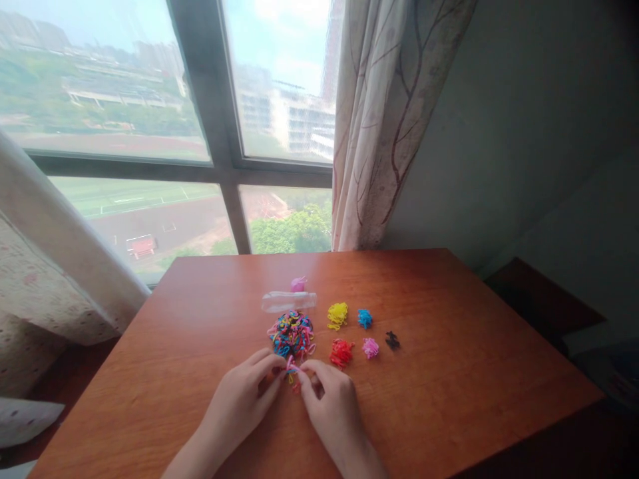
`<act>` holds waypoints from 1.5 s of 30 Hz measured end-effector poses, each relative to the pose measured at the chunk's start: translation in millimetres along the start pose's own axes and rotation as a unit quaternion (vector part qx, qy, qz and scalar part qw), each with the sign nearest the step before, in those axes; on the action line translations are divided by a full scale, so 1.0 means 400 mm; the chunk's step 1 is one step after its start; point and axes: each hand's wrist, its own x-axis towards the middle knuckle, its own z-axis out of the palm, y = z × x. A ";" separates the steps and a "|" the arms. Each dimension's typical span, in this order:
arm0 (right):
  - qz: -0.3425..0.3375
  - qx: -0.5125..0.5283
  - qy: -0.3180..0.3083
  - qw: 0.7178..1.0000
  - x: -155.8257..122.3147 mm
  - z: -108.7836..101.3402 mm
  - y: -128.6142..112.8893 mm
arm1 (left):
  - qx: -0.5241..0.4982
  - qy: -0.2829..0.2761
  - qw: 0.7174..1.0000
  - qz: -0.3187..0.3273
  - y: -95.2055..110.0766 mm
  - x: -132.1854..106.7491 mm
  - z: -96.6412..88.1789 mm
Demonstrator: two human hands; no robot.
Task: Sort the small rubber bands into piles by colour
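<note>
1. A brown wooden table (439, 386) is standing against a window (194, 86), its polished top catching pale daylight near the far edge.
2. A patterned curtain (369, 120) is hanging at the window's right side and a second curtain (64, 246) at its left; a grey wall (524, 133) is rising beyond, in shade.
3. Outside, a sports field, trees and buildings are showing through the glass.
4. Over the table's near half, the left hand (248, 386) and right hand (330, 389) are facing each other, each grip pinching a pink band (291, 364) between thumb and finger, just in front of a mixed pile of bands (291, 332).
5. Yellow (337, 315), blue (365, 319), red (341, 353), pink (370, 347) and black bands (392, 340) are lying in separate heaps to the right.
6. Behind the mixed pile, a clear wrapper (288, 303) is lying near a small pink object (298, 285).
</note>
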 end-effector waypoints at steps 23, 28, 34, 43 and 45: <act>0.020 -0.027 -0.004 0.999 -0.001 -0.001 0.001 | -0.053 -0.016 0.998 0.021 0.013 0.002 -0.012; 0.016 -0.034 -0.011 0.999 -0.001 0.000 0.004 | -0.071 -0.016 0.997 0.025 0.011 0.005 -0.012; -0.016 -0.003 -0.011 1.000 -0.004 0.000 0.003 | -0.069 -0.025 0.997 0.034 0.011 0.004 -0.010; 0.001 0.062 0.005 0.998 -0.006 0.003 0.009 | -0.027 -0.002 0.999 0.025 0.002 0.004 -0.013; 0.008 0.070 0.006 0.998 -0.006 0.004 0.007 | -0.021 0.000 1.000 0.023 -0.001 0.005 -0.012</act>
